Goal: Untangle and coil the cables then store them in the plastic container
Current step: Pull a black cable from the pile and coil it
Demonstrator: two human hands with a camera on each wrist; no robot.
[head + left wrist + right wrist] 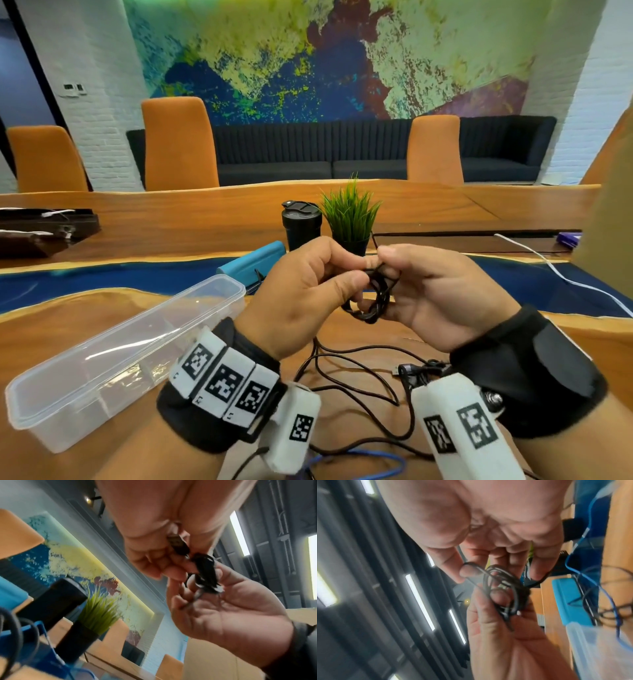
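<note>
Step in hand: coiling one black cable; by my reading the coil is nearly wound and its tail is being tucked or wrapped.
Coil (371,298): a small bundle of black loops held in the air between both hands, above the tabletop (51,329), loops hanging roughly upright.
Left hand (301,291): fingers curled, thumb and forefinger pinching the coil's upper left side; the left wrist view shows a plug (178,545) near its fingertips.
Right hand (442,294): palm turned inward, thumb pressed on the top of the coil, fingers curled behind and through the loops.
Container (113,356): clear plastic, lid off, nothing visible inside; it lies on the tabletop to the left of and below the left hand.
Container axis: long side runs from near-left to far-right, its far end pointing toward the hands.
Key relation: the coil lies up and to the right of the container's far end, so the drop means a move left and down; the left hand is the nearer one.
Loose cables (356,377): black strands sprawl on the tabletop beneath the wrists, still tangled, with a blue cable (376,462) nearest the body.
Progress: early, I judge, since no coil is stored yet.
Risk: the loops may spring open if either pinch lets go before the tail is secured.
Elsewhere: a blue case (253,263), black tumbler (301,222) and potted plant (349,216) stand beyond the hands.
</note>
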